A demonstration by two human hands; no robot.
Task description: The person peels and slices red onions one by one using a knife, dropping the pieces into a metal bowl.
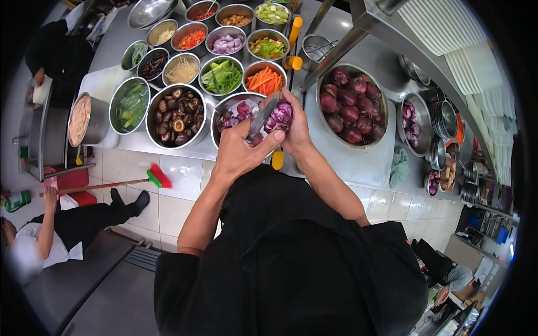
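Note:
A knife [262, 119] is gripped in my left hand [240, 150], its grey blade slanting up against a red onion [278, 116]. My right hand [297, 124] has its fingers wrapped round that onion from the right side. Both hands are over the near edge of a metal bowl [215, 130] holding onion peels and pieces [238, 115]. The knife's handle is hidden in my left palm. To the right, a perforated metal bowl [327, 126] contains several whole red onions [349, 114].
Mushrooms [179, 124], carrot strips [265, 82] and other cut vegetables fill containers across the counter. A bowl of onions [411, 120] and a green cloth [399, 167] lie rightward. At left, a person [53, 229] holds a broom [112, 186]. Plates [443, 28] are stacked upper right.

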